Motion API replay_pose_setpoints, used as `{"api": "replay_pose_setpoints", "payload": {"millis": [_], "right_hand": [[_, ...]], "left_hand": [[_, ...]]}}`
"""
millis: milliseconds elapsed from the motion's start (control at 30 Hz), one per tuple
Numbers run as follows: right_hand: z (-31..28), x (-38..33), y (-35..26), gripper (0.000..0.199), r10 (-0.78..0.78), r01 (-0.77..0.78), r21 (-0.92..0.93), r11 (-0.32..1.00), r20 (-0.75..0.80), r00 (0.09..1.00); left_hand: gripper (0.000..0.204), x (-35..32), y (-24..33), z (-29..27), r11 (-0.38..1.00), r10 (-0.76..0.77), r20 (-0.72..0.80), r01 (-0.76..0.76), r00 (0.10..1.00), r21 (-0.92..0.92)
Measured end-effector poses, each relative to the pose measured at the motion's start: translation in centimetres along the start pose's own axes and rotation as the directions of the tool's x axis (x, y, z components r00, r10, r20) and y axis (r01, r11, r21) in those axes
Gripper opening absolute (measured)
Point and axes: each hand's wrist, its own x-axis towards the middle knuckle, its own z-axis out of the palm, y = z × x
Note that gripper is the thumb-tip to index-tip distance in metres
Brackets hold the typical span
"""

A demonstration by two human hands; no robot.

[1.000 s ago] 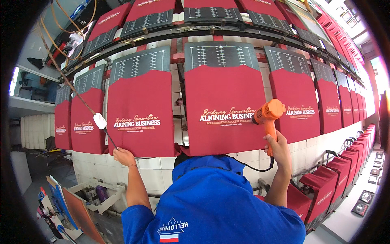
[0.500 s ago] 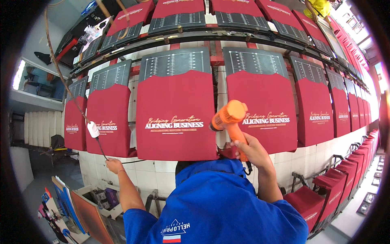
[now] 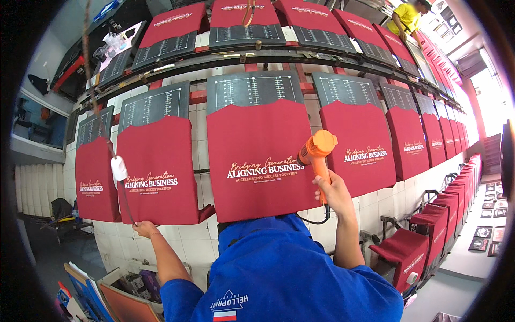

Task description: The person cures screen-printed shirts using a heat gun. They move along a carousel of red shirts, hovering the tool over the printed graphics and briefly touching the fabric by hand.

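Observation:
My right hand (image 3: 335, 193) is wrapped round the handle of an orange hair dryer (image 3: 323, 144). The dryer's nozzle end points left over the right edge of a printed red shirt (image 3: 257, 198) stretched on a dark board (image 3: 255, 88). To the lower left, my left hand (image 3: 146, 229) is closed on a black power cord (image 3: 126, 201). A white connector (image 3: 118, 168) joins this cord to the line hanging from above. Another red shirt (image 3: 153, 201) lies just behind my left hand. The dryer's own cord (image 3: 316, 221) loops below its handle.
More shirt-covered boards line both sides of a long dark metal rail (image 3: 230, 58). Lower right stands another row of red-covered boards (image 3: 399, 257). Framed panels (image 3: 129, 300) lean at lower left. A person in a yellow top (image 3: 405, 20) works at the far right.
The view has shifted, so the shirts sit differently in it. My right hand has moved the dryer a little rightward, off the middle shirt's edge area. My left hand keeps hold of the cord.

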Motion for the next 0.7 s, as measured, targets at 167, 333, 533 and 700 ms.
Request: {"api": "replay_pose_setpoints", "payload": {"millis": [167, 333, 533, 700], "right_hand": [[1.6, -0.3, 0.1, 0.026, -0.014, 0.013, -0.015, 1.000, -0.062, 0.998], [1.4, -0.2, 0.1, 0.030, 0.031, -0.027, 0.092, 0.995, -0.044, 0.999], [2.4, -0.1, 0.0, 0.028, -0.012, 0.013, 0.041, 0.999, -0.029, 1.000], [3.4, 0.4, -0.3, 0.027, -0.021, 0.022, 0.017, 1.000, -0.028, 0.999]], "left_hand": [[0.044, 2.8, 0.3, -0.5, 0.973, 0.042, -0.041, -0.032, 0.998, 0.227], [0.050, 14.0, -1.6, 0.0, 0.974, 0.033, -0.131, -0.003, 0.991, 0.225], [0.047, 14.2, 0.2, 0.7, 0.989, 0.117, -0.162, -0.099, 0.980, 0.112], [0.044, 12.6, 3.2, 0.5, 0.929, 0.360, -0.053, -0.353, 0.931, 0.110]]}}
